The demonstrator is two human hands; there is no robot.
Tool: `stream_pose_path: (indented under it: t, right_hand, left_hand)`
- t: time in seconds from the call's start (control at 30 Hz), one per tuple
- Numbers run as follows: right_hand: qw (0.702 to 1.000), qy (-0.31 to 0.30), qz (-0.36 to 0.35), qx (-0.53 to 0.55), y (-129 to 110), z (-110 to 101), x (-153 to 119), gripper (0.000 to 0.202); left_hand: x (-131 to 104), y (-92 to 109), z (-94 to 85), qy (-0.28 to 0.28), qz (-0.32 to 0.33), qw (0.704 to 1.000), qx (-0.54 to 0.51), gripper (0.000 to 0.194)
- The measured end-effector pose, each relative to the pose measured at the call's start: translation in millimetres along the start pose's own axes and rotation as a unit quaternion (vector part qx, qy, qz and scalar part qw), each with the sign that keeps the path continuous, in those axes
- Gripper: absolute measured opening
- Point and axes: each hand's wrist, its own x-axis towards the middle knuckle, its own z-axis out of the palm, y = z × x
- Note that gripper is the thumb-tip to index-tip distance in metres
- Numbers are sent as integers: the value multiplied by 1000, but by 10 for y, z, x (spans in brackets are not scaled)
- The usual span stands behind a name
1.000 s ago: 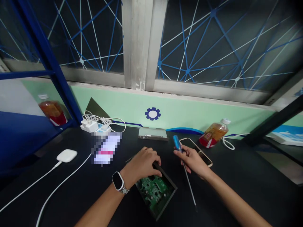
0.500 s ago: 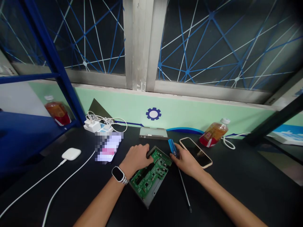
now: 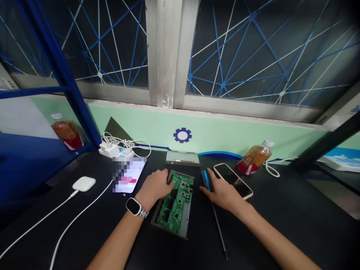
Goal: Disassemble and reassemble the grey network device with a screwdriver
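Observation:
A green circuit board (image 3: 178,200) in a grey metal frame lies on the black table in the middle. My left hand (image 3: 157,185), with a watch on the wrist, grips the frame's upper left edge, the thumb over the board. To the board's right, my right hand (image 3: 218,189) rests by the blue handle of a screwdriver (image 3: 206,180), its thumb and fingers spread apart. The screwdriver's long shaft points toward the table's front edge.
A phone with a pale case (image 3: 234,180) and a drink bottle (image 3: 254,157) are at the right. A grey metal plate (image 3: 182,158) stands by the wall. To the left are a lit phone (image 3: 131,178), a power strip (image 3: 116,152), a white case (image 3: 84,183) and cables.
The board and its frame have turned to lie more upright in view, with my left hand moving slightly left. My right hand's fingers have spread at the screwdriver's handle, which has shifted slightly down.

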Motion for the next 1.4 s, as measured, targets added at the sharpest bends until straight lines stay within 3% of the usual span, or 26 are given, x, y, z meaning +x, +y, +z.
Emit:
stream_pose_path:
  t: [0.1,0.2,0.27,0.37,0.47,0.57,0.67,0.77,0.83,0.9,1.03,1.1,1.2,1.4]
  right_hand:
    - [997,49,-18,-51,-121,-135,133,70]
    - [988,84,-124,-47,-291,-212,444,39]
    - [985,49,-159,-40,-397,-197,696,32]
    - [987,23,-159,-27,-502,-113,1020,25]
    - [988,11,-156,0,-520,-55,1191,20]
    - [989,36,-143,28,-461,-104,1186,26]
    - [984,104,-131,64,-357,-262,1029,25]
    - [924,284,-166,196,-251,-439,757,23]
    - [888,333,-139,284,-198,-503,544,29]
    - [855,316,-84,403,-171,-493,344,34]
    - [766,132,34,628,-210,-265,68,44]
    - [730,59,60,679,-258,-109,0,46]
    - [714,27,42,698,-325,76,-44,43]
    - [714,21,17,700,-391,203,-89,41]
  left_hand:
    - [11,0,41,8,7,1000,6,17]
    - [29,6,72,22,19,1000,0,12]
    - [44,11,85,33,21,999,-6,10]
    - [69,9,86,50,15,998,-17,10]
    - [95,-11,70,75,2,996,-39,14]
    - [119,-47,47,100,-20,992,-69,18]
    - [151,-93,41,118,-47,984,-127,13]
    - [203,-132,64,133,-69,960,-238,19]
    - [244,-142,83,157,-66,936,-309,35]
    - [278,-135,91,182,-54,913,-362,46]
    - [297,-84,53,174,-27,874,-452,40]
    - [280,-49,18,150,-21,851,-502,36]
    - [245,-2,-28,116,-12,824,-554,33]
    - [208,67,-47,81,8,813,-577,34]
